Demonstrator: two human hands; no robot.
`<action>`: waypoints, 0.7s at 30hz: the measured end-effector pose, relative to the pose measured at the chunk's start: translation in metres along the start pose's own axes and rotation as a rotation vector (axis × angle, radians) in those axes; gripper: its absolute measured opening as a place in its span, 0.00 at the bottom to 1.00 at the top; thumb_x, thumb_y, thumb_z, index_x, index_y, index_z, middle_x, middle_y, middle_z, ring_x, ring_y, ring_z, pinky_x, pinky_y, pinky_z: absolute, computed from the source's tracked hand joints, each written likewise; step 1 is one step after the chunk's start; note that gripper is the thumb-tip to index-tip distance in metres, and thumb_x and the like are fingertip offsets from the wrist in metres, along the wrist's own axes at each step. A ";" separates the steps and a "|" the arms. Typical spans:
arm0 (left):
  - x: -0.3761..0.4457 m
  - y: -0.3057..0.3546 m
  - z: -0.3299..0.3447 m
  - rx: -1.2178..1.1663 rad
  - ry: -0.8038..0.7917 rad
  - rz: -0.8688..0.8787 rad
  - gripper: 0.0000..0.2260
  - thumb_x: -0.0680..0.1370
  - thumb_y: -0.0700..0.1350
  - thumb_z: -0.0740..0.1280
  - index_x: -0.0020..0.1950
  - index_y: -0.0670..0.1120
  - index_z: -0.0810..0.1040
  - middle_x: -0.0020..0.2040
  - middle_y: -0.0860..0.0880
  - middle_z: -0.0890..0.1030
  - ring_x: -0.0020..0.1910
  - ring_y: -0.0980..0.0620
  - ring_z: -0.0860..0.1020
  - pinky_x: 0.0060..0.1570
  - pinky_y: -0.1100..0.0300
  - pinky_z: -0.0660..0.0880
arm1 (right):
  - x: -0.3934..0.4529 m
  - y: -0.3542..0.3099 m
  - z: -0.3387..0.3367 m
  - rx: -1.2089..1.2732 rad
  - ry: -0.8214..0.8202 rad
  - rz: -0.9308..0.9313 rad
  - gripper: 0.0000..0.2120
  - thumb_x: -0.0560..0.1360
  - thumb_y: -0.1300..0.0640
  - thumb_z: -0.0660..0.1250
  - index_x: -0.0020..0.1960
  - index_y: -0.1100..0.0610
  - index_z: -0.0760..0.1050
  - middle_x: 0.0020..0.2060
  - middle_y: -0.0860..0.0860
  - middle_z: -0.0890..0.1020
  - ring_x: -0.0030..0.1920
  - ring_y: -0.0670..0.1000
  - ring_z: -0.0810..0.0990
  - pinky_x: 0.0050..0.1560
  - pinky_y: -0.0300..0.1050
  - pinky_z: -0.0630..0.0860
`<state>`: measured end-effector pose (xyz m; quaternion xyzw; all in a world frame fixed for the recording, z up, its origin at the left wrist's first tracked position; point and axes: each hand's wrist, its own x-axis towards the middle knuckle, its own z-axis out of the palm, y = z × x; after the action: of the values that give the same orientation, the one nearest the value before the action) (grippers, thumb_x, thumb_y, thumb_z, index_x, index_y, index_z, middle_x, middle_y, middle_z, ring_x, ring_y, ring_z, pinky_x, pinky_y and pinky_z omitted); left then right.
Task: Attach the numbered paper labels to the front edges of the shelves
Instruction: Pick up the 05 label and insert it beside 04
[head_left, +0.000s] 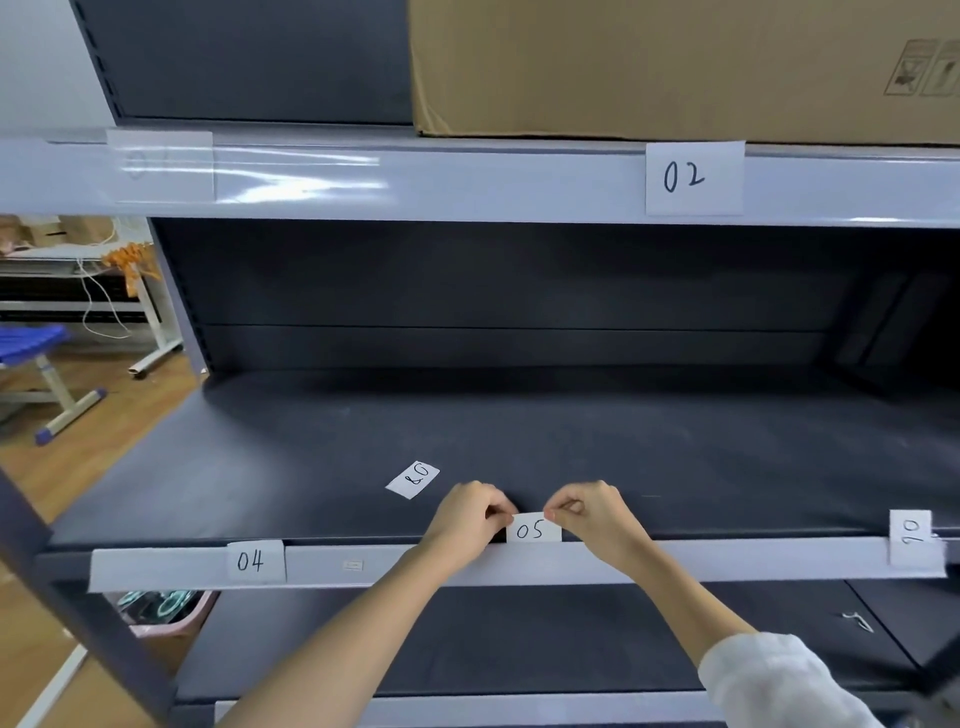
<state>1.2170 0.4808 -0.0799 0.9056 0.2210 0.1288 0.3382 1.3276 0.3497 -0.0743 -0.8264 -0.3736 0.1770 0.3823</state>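
While pinched: "05" label (533, 530), both hands (530, 514).

Both hands pinch label 05 (533, 530) at middle shelf edge (649, 564): left hand (470, 514) left corner, right hand (589, 512) right. Label 04 (255, 561) left, loose label (413, 479) behind.

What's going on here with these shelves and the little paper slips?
A person is labelling shelf edges. The left hand and right hand pinch the top corners of the 05 label at the middle shelf's front edge. The 04 label and 02 label are already up; a loose label lies on the shelf.
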 end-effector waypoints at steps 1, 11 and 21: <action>0.000 0.000 0.001 -0.002 0.000 0.002 0.07 0.75 0.38 0.65 0.48 0.41 0.82 0.50 0.46 0.83 0.46 0.52 0.77 0.45 0.65 0.67 | 0.000 0.001 0.000 -0.001 -0.004 0.001 0.06 0.73 0.61 0.66 0.43 0.61 0.81 0.31 0.49 0.79 0.34 0.46 0.75 0.32 0.29 0.69; -0.001 0.004 0.002 -0.038 0.034 0.027 0.08 0.75 0.39 0.65 0.50 0.42 0.82 0.50 0.46 0.83 0.46 0.53 0.77 0.48 0.62 0.71 | -0.001 0.003 -0.005 0.033 0.027 -0.016 0.05 0.72 0.61 0.66 0.41 0.60 0.81 0.40 0.59 0.84 0.38 0.50 0.76 0.40 0.42 0.72; -0.038 -0.030 0.031 0.402 0.160 0.338 0.04 0.72 0.41 0.68 0.43 0.44 0.82 0.42 0.52 0.76 0.42 0.54 0.71 0.38 0.64 0.76 | -0.006 0.010 -0.019 0.032 0.061 0.015 0.06 0.73 0.62 0.65 0.43 0.63 0.80 0.31 0.46 0.78 0.37 0.49 0.76 0.38 0.42 0.71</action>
<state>1.1863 0.4650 -0.1255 0.9655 0.1141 0.2082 0.1069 1.3392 0.3320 -0.0697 -0.8280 -0.3526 0.1608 0.4053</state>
